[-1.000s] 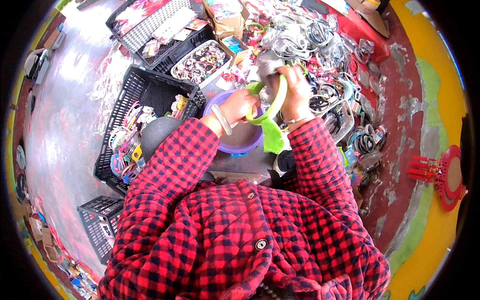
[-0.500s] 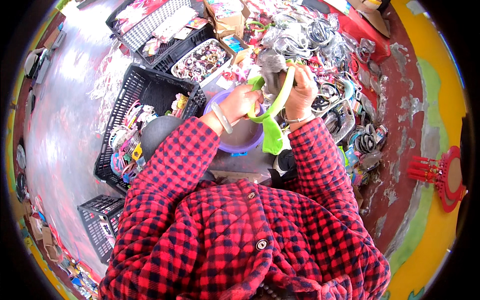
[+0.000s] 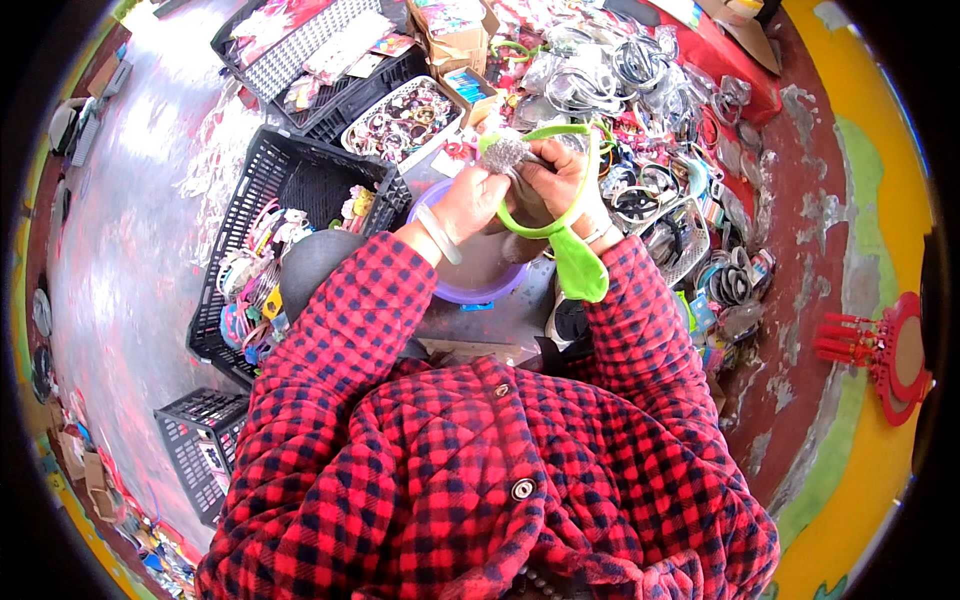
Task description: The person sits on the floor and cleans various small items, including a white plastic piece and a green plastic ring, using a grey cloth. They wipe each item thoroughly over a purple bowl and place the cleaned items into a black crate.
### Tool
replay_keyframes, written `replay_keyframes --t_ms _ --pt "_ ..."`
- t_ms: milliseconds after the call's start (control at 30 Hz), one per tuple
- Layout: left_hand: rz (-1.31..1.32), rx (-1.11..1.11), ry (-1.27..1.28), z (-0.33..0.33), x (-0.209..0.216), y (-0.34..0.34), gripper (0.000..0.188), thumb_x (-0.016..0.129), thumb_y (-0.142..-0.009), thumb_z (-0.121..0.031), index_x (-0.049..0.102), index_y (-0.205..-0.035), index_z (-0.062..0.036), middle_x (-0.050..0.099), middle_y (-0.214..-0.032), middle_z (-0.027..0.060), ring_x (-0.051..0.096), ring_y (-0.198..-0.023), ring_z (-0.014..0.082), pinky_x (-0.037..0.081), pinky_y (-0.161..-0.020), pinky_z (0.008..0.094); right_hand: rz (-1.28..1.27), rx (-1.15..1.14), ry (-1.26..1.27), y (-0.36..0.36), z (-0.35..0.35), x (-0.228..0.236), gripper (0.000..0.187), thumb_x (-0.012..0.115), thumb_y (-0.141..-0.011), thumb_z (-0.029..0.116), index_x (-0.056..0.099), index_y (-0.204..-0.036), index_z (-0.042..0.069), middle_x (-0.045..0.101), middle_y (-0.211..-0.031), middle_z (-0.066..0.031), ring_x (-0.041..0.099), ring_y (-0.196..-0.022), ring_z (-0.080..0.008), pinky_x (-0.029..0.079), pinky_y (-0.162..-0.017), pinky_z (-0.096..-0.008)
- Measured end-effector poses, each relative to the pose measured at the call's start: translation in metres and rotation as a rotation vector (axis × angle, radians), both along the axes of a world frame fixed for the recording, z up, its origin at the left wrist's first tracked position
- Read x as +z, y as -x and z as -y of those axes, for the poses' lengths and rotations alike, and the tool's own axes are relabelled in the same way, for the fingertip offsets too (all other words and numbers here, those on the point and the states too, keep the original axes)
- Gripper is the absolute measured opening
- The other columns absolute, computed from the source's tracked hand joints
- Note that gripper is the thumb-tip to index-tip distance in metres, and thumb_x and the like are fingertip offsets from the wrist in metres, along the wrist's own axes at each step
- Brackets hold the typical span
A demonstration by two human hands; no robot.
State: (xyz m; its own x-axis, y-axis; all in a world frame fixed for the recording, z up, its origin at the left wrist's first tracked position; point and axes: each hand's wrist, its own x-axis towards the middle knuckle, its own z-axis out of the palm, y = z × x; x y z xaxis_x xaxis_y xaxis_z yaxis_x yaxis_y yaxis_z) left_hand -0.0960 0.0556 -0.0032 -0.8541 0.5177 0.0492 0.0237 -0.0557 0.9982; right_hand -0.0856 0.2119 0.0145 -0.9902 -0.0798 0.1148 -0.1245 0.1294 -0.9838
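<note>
Above a purple-rimmed basin (image 3: 468, 297), both my hands are closed around a bright green headband (image 3: 578, 268) with a soft ear-like flap hanging toward me. My left hand (image 3: 466, 210) grips its near left part, beside the bunched grey cloth (image 3: 508, 153). In my right hand (image 3: 560, 182) the cloth is pinched against the far part of the band, where another green flap shows partly behind it. The band loops over my right wrist. My fingertips are partly hidden by the cloth. Greyish water seems to lie in the basin.
On the left stands a black crate (image 3: 232, 345) of colourful hair accessories. Beyond the basin is a white basket (image 3: 352, 140) of small hair ties. Piled bagged headbands (image 3: 640, 65) spread at the far right, near another white basket (image 3: 690, 262). A grey rounded object (image 3: 318, 268) sits by my left forearm.
The headband has turned and shifted slightly right, its hanging flap moving right too. The grey cloth has moved left and toward me, between my hands. My hands have come closer together.
</note>
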Motion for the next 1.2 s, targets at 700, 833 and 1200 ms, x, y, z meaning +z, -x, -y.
replay_keyframes --t_ms 700,833,1200 --pt "0.673 0.076 -0.587 0.008 0.001 0.01 0.027 0.049 -0.087 -0.013 0.051 -0.11 0.0001 0.059 -0.1 0.0113 0.057 -0.093 0.0197 0.045 -0.085 0.0325 -0.189 0.427 -0.401 -0.007 0.009 -0.002 0.015 0.059 -0.073 0.002 0.063 -0.088 0.002 0.06 -0.084 -0.0052 0.056 -0.08 -0.0152 0.044 -0.073 -0.0272" --pt "0.576 0.077 -0.544 0.011 -0.003 0.017 0.022 0.048 -0.088 -0.014 0.053 -0.106 -0.0014 0.06 -0.092 0.0106 0.059 -0.085 0.0184 0.048 -0.078 0.0307 0.236 0.662 -0.26 -0.01 0.004 0.008 0.015 0.057 -0.072 0.005 0.065 -0.085 0.006 0.063 -0.073 -0.0031 0.056 -0.07 -0.0114 0.045 -0.069 -0.0271" --pt "0.44 0.014 -0.52 0.012 0.021 0.01 0.01 0.049 -0.088 -0.011 0.056 -0.092 -0.0042 0.044 -0.061 -0.0031 0.038 -0.051 0.0049 0.032 -0.048 0.0179 0.225 0.668 -0.016 -0.021 0.004 0.026 0.013 0.06 -0.071 0.001 0.065 -0.083 0.001 0.06 -0.074 -0.0011 0.055 -0.071 -0.0097 0.044 -0.065 -0.0231"
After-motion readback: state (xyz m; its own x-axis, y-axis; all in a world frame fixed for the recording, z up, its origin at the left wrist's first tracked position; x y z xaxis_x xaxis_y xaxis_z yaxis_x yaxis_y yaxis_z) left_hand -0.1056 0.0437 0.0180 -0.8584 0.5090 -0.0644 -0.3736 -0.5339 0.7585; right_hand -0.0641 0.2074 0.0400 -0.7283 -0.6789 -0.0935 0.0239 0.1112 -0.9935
